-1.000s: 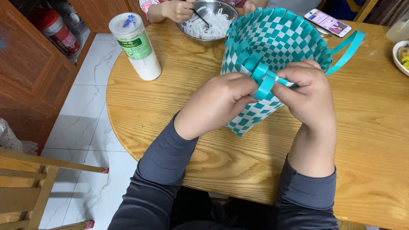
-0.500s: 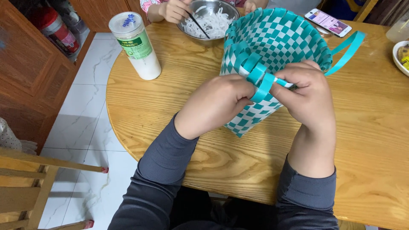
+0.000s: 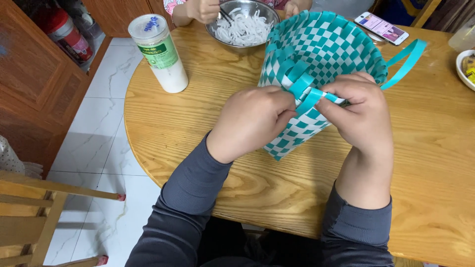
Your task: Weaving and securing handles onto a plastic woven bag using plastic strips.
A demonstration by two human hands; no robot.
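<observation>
A teal and white woven basket (image 3: 326, 47) lies tilted on the round wooden table (image 3: 208, 113), its open mouth turned toward me. My left hand (image 3: 255, 118) and my right hand (image 3: 361, 116) meet at the basket's near rim. Both pinch a loose teal strip (image 3: 308, 94) that loops over the rim, the left hand's fingertips on its left part and the right hand's on its right. A longer teal strip (image 3: 406, 62) sticks out to the right of the basket.
A white cylindrical canister (image 3: 159, 52) stands at the table's left. Across the table another person's hands work in a metal bowl (image 3: 243, 27) of white shreds. A phone (image 3: 381, 27) lies at the far right, with a dish (image 3: 465, 69) at the right edge. A wooden chair (image 3: 34, 207) stands lower left.
My hands have kept their grip on the strip at the rim, with only slight finger movement. The other person's hand has shifted over the metal bowl.
</observation>
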